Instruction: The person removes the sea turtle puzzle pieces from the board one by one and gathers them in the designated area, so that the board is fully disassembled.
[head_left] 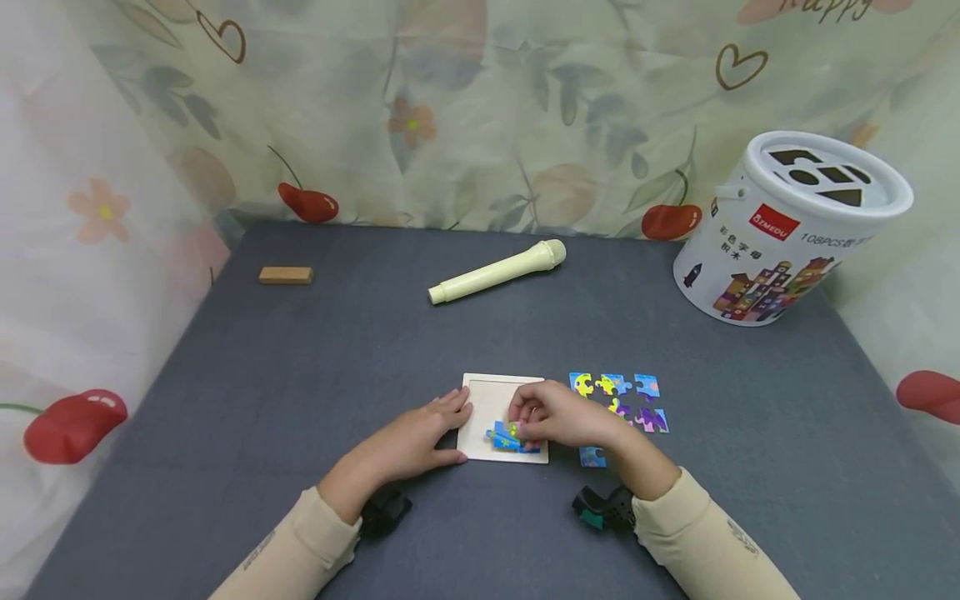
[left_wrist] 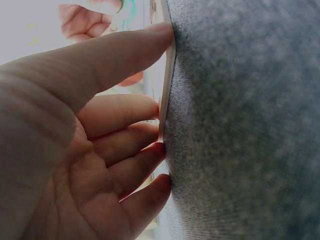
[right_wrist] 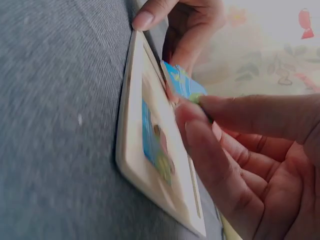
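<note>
A small square wooden puzzle tray [head_left: 486,404] lies in front of me. My left hand [head_left: 408,437] rests at its left side, thumb at the near corner and fingertips on the left edge. Over the tray, my right hand [head_left: 558,414] pinches a blue and yellow-green jigsaw piece [right_wrist: 182,82] between thumb and fingers. The piece is tilted above the tray. Another blue jigsaw piece [right_wrist: 149,135] lies inside the tray, near its near right corner in the head view, partly hidden there by the right hand.
Several loose jigsaw pieces [head_left: 651,418] lie right of the tray, some behind the right forearm. A cream toy microphone [head_left: 498,272] lies further back. A wooden block [head_left: 286,276] is at the back left. A white lidded bucket [head_left: 787,233] stands at the back right.
</note>
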